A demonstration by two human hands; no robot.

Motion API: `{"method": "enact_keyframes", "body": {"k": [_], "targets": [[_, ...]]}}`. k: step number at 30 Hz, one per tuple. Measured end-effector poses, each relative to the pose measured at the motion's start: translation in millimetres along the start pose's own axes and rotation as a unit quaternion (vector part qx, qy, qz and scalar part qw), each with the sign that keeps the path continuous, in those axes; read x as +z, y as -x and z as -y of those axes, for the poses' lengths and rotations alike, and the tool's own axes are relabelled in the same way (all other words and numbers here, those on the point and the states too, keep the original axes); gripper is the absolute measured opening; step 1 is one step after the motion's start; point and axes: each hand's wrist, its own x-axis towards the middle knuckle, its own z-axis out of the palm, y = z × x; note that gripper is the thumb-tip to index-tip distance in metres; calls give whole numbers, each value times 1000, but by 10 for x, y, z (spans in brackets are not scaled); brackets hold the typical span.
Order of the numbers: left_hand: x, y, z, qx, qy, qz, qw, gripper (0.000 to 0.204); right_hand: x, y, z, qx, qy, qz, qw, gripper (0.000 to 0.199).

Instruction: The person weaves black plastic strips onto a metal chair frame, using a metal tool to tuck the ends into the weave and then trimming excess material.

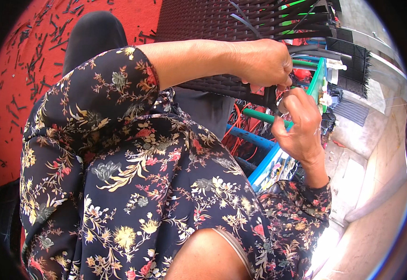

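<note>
Spreading across the far left, one red floor covering [38,156] bears dark scraps, too many to count. Next, one dark woven panel [215,23] lies by the person's lap, probably kept close so both hands reach its edge. Past its lower edge show at least two green bars [259,115]. Of two hands, the left hand [266,60] is curled nearly closed at the panel's edge; what its fingertips grip is hidden. The right hand [300,123] is half curled beside it, perhaps steadying that edge; its grip cannot be told.
</note>
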Motion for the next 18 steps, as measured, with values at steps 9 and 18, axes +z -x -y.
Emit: {"method": "enact_keyframes", "body": {"k": [9,18], "targets": [[-23,-20,-101,16,13,-30,999,20,106,229,-150,108,-429,-22,897,16],[44,-263,-250,117,-117,-133,977,21,224,357,-90,163,-630,-220,727,18]]}}
